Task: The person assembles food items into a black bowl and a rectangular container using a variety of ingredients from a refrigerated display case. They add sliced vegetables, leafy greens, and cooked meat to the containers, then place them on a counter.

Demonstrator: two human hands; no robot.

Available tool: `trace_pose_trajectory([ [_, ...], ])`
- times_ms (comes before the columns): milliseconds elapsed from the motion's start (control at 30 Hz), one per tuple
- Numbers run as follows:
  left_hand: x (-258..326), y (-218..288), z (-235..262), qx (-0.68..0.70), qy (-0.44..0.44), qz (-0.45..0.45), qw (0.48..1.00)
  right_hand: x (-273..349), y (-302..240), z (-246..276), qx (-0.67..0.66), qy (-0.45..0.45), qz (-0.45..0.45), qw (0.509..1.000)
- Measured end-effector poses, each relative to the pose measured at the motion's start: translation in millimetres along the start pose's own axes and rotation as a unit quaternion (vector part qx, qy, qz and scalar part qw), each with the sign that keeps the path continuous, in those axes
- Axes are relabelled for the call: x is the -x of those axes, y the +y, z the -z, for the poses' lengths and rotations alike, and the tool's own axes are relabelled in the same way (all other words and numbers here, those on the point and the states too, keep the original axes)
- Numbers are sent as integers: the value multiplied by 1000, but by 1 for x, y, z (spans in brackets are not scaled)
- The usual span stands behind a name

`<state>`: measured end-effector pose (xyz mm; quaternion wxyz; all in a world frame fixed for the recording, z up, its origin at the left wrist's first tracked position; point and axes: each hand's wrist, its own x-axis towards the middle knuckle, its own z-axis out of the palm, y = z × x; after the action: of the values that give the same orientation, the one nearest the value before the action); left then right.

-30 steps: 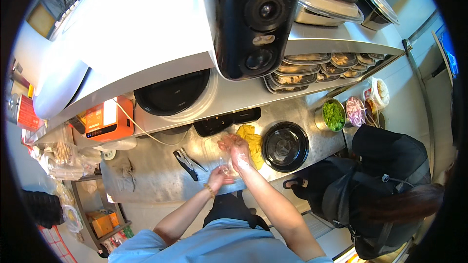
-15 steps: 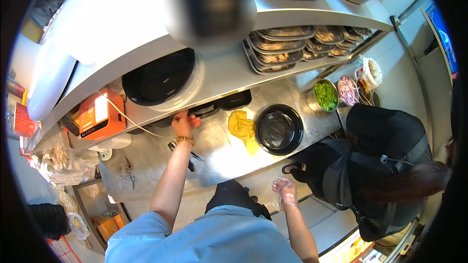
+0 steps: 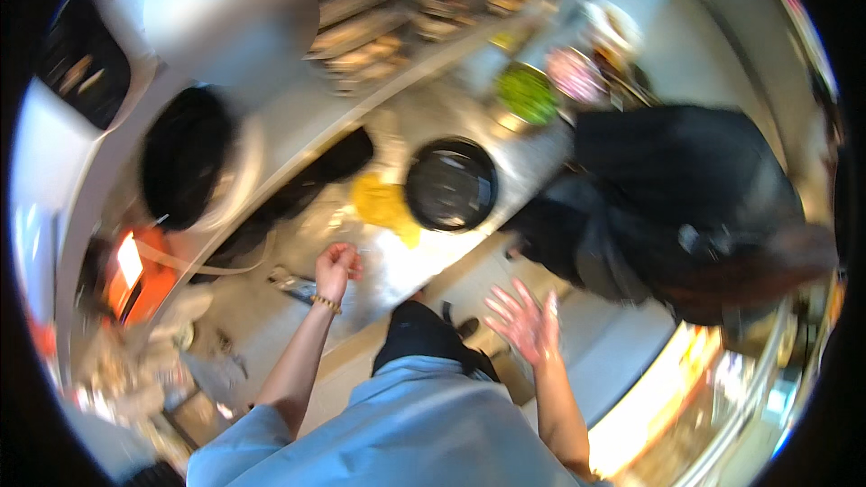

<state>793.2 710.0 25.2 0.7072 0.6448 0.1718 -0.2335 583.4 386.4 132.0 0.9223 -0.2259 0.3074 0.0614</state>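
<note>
My left hand (image 3: pixel 336 272), bare with a beaded bracelet at the wrist, hovers over the near part of the metal counter (image 3: pixel 356 284). Its fingers are curled in; whatever may be inside them is hidden. A yellow cloth (image 3: pixel 379 202) lies just beyond it, beside a round black bowl (image 3: pixel 450 184). A slim dark item (image 3: pixel 293 284), too blurred to name, rests left of that hand. Off the counter's front edge, my right hand (image 3: pixel 528 323) is held up with its fingers spread and nothing in it; a clear plastic glove appears to cover it.
A person in black (image 3: pixel 686 198) stands close on the right. Chopped greens (image 3: pixel 526 95) and pink sliced onion (image 3: pixel 574 75) fill tubs at the counter's far end. The shelf above carries lidded trays (image 3: pixel 361 63), black bowls (image 3: pixel 185 158) and an orange device (image 3: pixel 144 271).
My left hand has drawn back from under the shelf edge and its fingers have curled. My right hand has risen and spread its fingers. The whole view has swung and blurred.
</note>
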Motion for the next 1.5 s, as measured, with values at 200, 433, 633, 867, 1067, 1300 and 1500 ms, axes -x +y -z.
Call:
trace_pose_trajectory([
  [200,66,-3,-201,-66,-411,34,909,27,-19,-2,-154,-94,74,981],
  [433,148,-51,-311,-181,-566,-73,801,145,1,82,-143,-63,253,955],
  [633,306,-95,-382,-261,-672,-75,689,279,59,161,-209,-79,392,892],
  [867,411,-208,-455,-272,-707,-125,641,401,143,262,-260,24,527,808],
  [1067,533,-271,-483,-334,-790,-119,500,542,220,313,-301,143,669,665],
  [1300,542,-291,-465,-443,-776,-136,428,557,280,434,316,736,57,596],
  [1500,350,-252,-332,-583,-584,-220,521,575,245,372,277,775,235,517],
])
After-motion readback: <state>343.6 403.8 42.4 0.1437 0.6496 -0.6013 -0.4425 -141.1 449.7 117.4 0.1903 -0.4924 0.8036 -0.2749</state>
